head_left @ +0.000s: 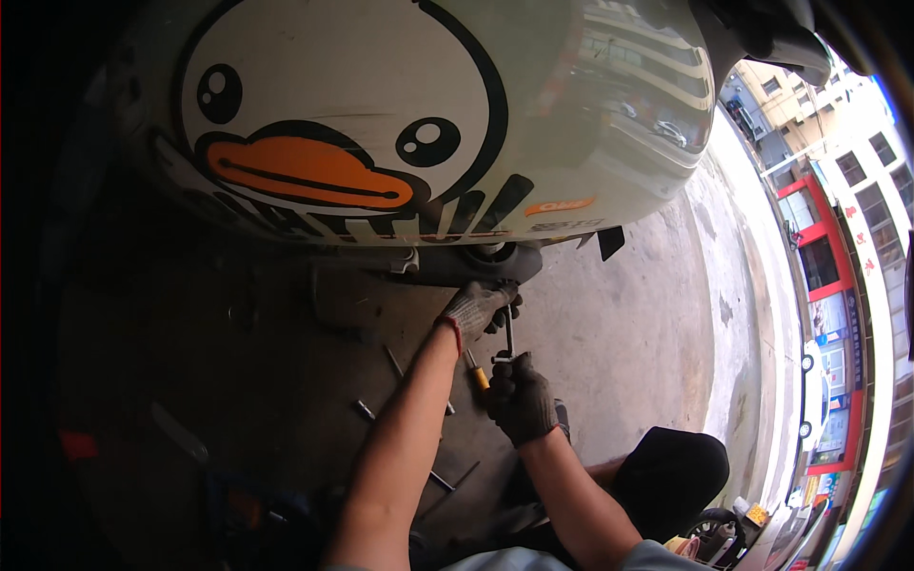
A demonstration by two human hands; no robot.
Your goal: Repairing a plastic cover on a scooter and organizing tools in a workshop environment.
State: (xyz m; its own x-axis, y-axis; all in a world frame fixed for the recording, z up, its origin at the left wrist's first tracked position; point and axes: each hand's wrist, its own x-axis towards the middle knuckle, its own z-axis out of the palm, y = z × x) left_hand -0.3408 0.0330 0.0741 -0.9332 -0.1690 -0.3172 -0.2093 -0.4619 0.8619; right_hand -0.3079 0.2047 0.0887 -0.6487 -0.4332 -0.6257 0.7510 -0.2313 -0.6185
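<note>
Both my hands wear dark grey work gloves. My right hand (524, 400) grips the crossbar end of a metal T-handle wrench (509, 331). Its shaft runs up and away to my left hand (476, 309), whose fingers close around the far end. That end, and whatever it meets, is hidden by the glove. Just beyond the left fingers is a black part (447, 265) under a vehicle's pale green body panel (619, 114), which carries a cartoon duck face. A screwdriver with a yellow handle (480, 378) lies on the ground between my wrists.
Several metal rod-like tools, including one rod (442, 482), lie on the concrete floor (628, 324) around my left forearm. A dark rounded shape (676, 481) stands by my right forearm. At far right are a street, a white car (812, 390) and red-framed shopfronts.
</note>
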